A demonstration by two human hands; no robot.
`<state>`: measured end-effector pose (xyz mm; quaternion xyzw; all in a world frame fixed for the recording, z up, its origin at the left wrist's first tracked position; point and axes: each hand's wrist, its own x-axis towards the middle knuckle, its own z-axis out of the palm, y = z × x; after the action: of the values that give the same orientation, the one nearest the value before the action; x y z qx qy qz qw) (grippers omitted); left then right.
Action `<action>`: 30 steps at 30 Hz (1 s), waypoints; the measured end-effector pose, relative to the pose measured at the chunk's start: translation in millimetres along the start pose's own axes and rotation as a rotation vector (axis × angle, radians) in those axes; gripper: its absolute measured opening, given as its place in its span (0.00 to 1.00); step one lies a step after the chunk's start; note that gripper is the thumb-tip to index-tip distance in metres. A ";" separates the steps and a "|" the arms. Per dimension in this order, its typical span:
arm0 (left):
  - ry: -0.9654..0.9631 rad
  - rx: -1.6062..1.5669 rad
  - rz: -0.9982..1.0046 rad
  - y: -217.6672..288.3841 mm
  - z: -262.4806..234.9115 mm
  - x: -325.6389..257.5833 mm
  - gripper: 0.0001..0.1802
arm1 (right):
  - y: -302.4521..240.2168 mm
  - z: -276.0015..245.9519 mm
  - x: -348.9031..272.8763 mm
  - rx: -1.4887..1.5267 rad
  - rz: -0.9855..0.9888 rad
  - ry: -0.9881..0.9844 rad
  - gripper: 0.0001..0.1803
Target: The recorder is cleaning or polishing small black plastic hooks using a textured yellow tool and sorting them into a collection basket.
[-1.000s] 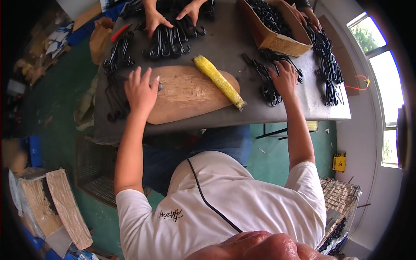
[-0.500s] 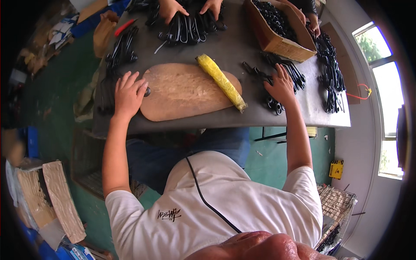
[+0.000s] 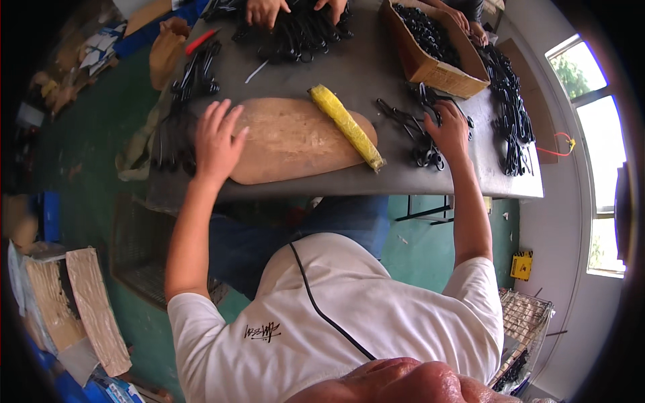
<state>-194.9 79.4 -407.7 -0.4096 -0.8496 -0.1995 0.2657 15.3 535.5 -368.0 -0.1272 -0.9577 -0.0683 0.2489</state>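
Note:
My left hand (image 3: 218,146) lies with fingers spread at the left end of an oval wooden board (image 3: 289,144); it appears to hold nothing. A yellow plastic-wrapped stick (image 3: 346,127) lies slantwise across the board's right part. At the right, my right hand (image 3: 451,129) is bent over a pile of black ring-ended pieces (image 3: 408,122). A black loop shows between its thumb and forefinger, and the fingers curl around it. The fingertips' far side is partly hidden.
Across the table a person's hands (image 3: 267,10) rest on a heap of black pieces (image 3: 302,37). Another person's hand (image 3: 478,33) is beyond a cardboard box (image 3: 443,75) of black parts. More black pieces (image 3: 514,114) lie at the right edge, and a red-handled tool (image 3: 200,41) at the far left.
My left hand has moved right, onto the board's left end. My right hand has shifted slightly right and its fingers have curled at the pile. The far person's heap has been disturbed.

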 end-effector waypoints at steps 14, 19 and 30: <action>-0.038 -1.187 -0.392 160.8 1.6 82.7 0.17 | -183.0 -49.7 0.8 0.689 -0.237 0.152 0.29; 0.022 -1.090 -0.583 115.5 -16.0 76.1 0.19 | -158.1 -5.8 -26.6 0.331 -0.074 -0.033 0.37; -0.185 -1.136 -0.415 64.1 9.6 80.8 0.22 | -140.1 12.3 -49.7 1.794 0.834 -0.745 0.30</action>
<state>-188.5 169.9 -357.8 -0.3290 -0.6919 -0.6326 -0.1135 12.7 393.2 -412.7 -0.2287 -0.5539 0.7987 -0.0542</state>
